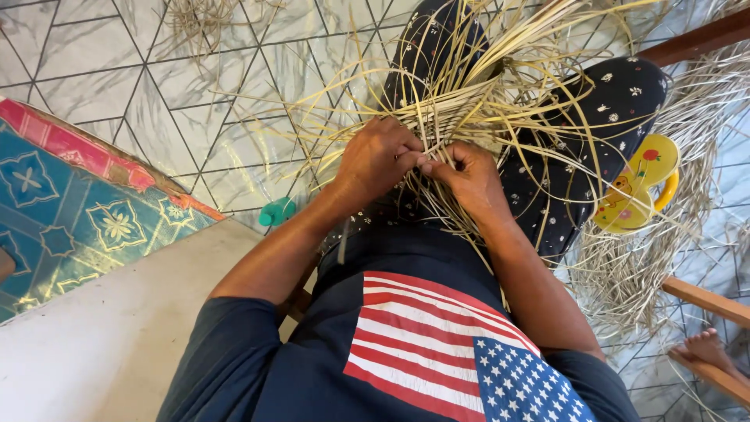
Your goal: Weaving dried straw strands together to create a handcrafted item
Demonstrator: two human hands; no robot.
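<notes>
A tangle of pale straw strips (pixel 500 86) is spread over the lap, in the middle of the scene, and both hands are buried in its near edge. The left hand (pixel 379 156) is curled narrowly, with a few strips pinched between thumb and fingers. The right hand (pixel 469 176) is closed in the same way on neighbouring strips, and the two hands are touching at the fingertips. Loose strips are fanned out far and to the right over the dark flowered trousers (pixel 617 101). A yellow plastic cup (pixel 637 191) is seen just right of the right knee, lying among more straw. A small green object (pixel 277 211) lies on the tiled floor (pixel 117 62) left of the left forearm. A patterned blue mat (pixel 70 219) is laid at the left edge.
</notes>
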